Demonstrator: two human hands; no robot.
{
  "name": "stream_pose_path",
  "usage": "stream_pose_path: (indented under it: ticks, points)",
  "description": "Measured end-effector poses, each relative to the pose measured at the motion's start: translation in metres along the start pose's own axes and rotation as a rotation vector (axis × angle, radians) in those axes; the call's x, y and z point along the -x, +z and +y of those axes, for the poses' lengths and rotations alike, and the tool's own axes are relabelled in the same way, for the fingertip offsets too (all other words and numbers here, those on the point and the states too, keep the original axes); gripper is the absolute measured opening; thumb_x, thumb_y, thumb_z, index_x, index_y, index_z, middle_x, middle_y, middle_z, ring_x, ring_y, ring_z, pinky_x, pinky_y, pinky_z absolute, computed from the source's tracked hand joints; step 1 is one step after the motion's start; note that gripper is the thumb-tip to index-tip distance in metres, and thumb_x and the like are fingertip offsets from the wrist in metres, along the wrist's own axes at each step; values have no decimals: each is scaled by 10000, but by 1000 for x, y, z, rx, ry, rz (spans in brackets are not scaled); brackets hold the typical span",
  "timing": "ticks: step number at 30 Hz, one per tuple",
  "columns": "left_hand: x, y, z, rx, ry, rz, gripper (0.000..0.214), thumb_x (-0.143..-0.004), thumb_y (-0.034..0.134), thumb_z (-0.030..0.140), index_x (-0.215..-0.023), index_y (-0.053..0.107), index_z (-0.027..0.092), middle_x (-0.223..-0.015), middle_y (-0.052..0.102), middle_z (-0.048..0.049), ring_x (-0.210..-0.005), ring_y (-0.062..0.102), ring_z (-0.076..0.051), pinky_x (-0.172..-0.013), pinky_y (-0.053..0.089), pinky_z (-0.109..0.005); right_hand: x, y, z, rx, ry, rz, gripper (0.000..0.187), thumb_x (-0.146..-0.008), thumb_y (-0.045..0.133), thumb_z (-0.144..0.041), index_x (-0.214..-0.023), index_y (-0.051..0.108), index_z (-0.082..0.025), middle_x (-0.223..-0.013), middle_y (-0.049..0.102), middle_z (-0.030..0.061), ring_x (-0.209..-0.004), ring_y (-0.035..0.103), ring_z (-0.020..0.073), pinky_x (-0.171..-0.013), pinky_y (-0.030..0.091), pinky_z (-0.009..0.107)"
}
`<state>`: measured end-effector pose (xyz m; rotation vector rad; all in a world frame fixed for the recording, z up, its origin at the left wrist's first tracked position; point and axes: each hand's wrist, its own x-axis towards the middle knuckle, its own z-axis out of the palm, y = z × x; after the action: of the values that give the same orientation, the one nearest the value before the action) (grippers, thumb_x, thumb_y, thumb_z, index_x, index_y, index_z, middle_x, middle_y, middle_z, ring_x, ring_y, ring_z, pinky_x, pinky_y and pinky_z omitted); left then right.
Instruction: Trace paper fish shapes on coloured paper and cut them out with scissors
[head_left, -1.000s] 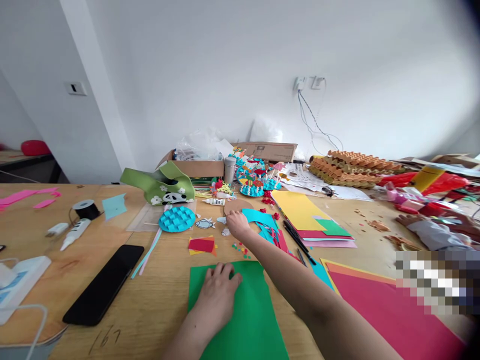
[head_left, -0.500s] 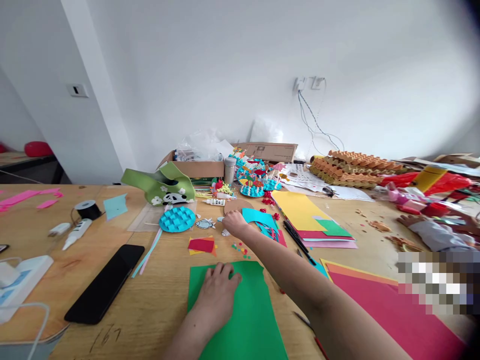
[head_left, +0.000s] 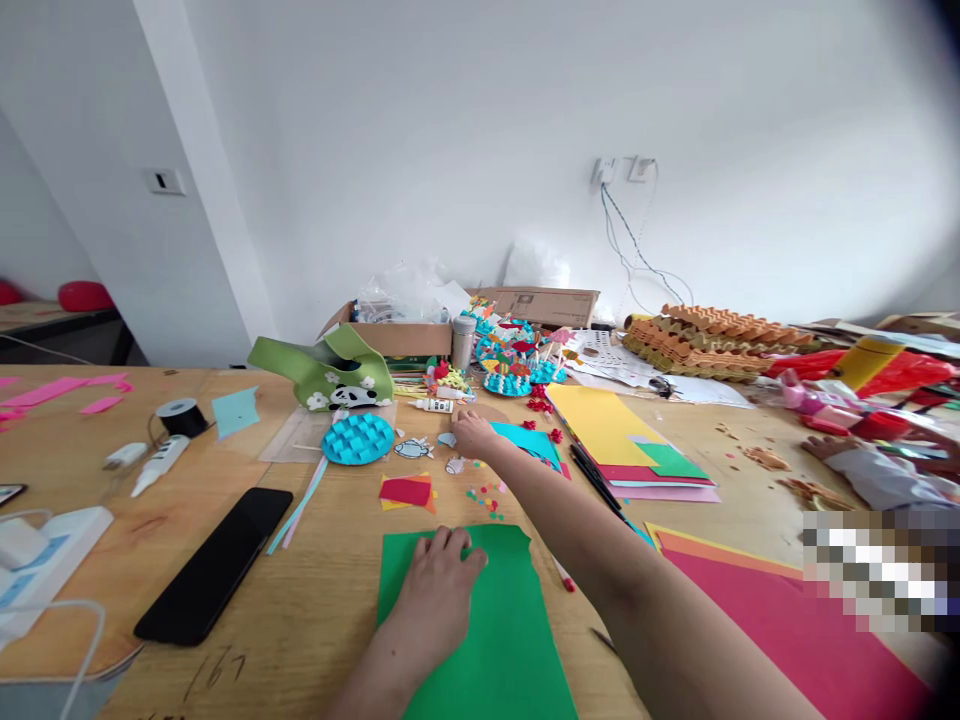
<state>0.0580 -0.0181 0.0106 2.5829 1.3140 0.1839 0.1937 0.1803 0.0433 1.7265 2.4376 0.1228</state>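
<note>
Head view of a crowded wooden craft table point(head_left: 322, 590), described from left to right. At the far left, a white power strip point(head_left: 52, 555) sits near the table edge, with a black phone point(head_left: 214, 565) just beside it. Beyond them lie a white glue pen point(head_left: 160, 465) and a black tape roll point(head_left: 182, 418). Further along are a green panda bag point(head_left: 322, 372) and a blue woven paper disc point(head_left: 358, 438). Near the middle, the left hand point(head_left: 439, 590) rests palm down on a green sheet point(head_left: 495, 640), its fingers open and loosely spread, holding nothing. The right arm reaches past it toward the back of the table. The right hand point(head_left: 474, 435) is curved, fingertips down among small paper cutouts point(head_left: 454, 465), near a teal paper piece point(head_left: 525, 440); whether it has hold of anything cannot be told. To the right lie a stack of colored sheets point(head_left: 600, 425) topped with yellow, black pens point(head_left: 592, 475) and a large red sheet point(head_left: 780, 630). Egg cartons point(head_left: 705, 340) are piled at the back, and a co-worker's hand point(head_left: 825, 447) shows at the far right.
</note>
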Motion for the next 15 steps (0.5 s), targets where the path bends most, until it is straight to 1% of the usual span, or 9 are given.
stream_pose_path:
  ticks: [4, 8, 10, 13, 15]
  points:
    - [0, 2, -1, -11, -1, -3, 380, -848, 370, 97, -1148, 543, 254, -1201, 523, -79, -1111, 452, -252, -870, 371, -414, -1, 2, -2, -60, 15, -4, 327, -916, 577, -320, -1199, 557, -158, -1226, 562, 94, -1053, 583, 227, -876, 504, 438]
    - [0, 1, -1, -3, 2, 0, 401, -831, 381, 93, -1160, 544, 256, -1200, 529, -77, -1114, 454, -256, -871, 377, -415, -1, 1, -6, -174, 33, 52, 332, -917, 575, -329, -1201, 555, -159, -1225, 562, 94, -1047, 585, 224, -876, 505, 438]
    - [0, -1, -1, -2, 3, -6, 419, -815, 384, 85, -1161, 550, 255, -1195, 534, -76, -1108, 458, -258, -865, 383, -413, 1, -3, -8, -262, 42, 78, 287, -915, 579, -305, -1155, 581, -147, -1171, 595, 89, -1021, 598, 217, -866, 506, 425]
    - [0, -5, -1, -5, 10, -16, 419, -837, 360, 98, -1169, 562, 255, -1185, 538, -81, -1099, 463, -260, -854, 389, -405, 21, -10, -9, -431, 54, 125, 202, -905, 539, -166, -1082, 620, -114, -1042, 660, 99, -961, 623, 209, -829, 498, 357]
    - [1, -8, -1, -9, 20, -11, 419, -859, 342, 111, -1184, 566, 253, -1190, 536, -88, -1117, 453, -258, -868, 384, -397, 48, -12, -6, -555, 48, 152, 234, -883, 505, -104, -1084, 622, -103, -996, 685, 98, -905, 636, 187, -776, 491, 292]
